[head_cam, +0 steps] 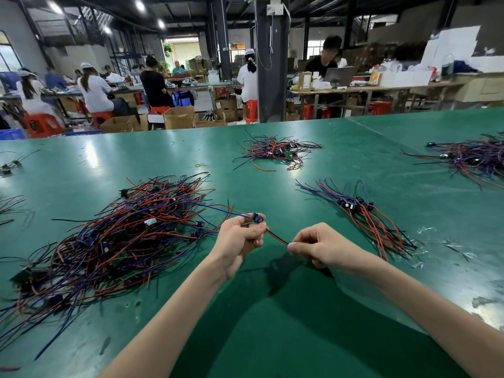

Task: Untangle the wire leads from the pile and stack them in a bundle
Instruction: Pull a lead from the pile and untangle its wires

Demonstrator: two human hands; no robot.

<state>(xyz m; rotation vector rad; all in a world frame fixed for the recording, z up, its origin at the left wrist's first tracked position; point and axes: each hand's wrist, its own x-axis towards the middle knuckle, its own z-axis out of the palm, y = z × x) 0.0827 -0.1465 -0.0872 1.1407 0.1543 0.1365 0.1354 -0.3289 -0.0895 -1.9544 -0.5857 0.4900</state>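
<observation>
**Head view: one lead held between both hands, right of the main pile**

Landmark: the large tangled pile (122, 236) of red, blue and black wire leads, lying on the green worktop (81, 165).

- Left hand (240, 241): just right of the pile, raised off the worktop. Fingers curled, and the thumb and fingertips pinch a small blue component (256, 217) on one wire lead (276, 237).
- Right hand (316, 246): further right of the pile. Fingers curled, pinching the far end of the same lead's red-and-black pair.
- The pair runs taut and straight between the two hands. From the component, thin blue and red strands trail back towards the pile's right edge; cannot tell whether they are free of it.
- Sorted bundle (365, 214): well right of the pile, past both hands. Its leads lie roughly parallel, components gathered near the middle, blue tails pointing away from the person and red and black tails pointing towards them.
- Smaller tangle (275, 152): beyond the pile and to its right, apart from it.
- Another heap (474, 158): far right of the pile, cut by the frame edge.
- Rubber band (200, 165): on bare worktop just beyond the pile.

Containers: open cardboard boxes (178, 117) stand on the floor past the worktop's far edge, beyond the pile. Flaps are up; contents not visible from here. A blue crate (12, 133) shows beyond the pile to its left; contents not visible
</observation>
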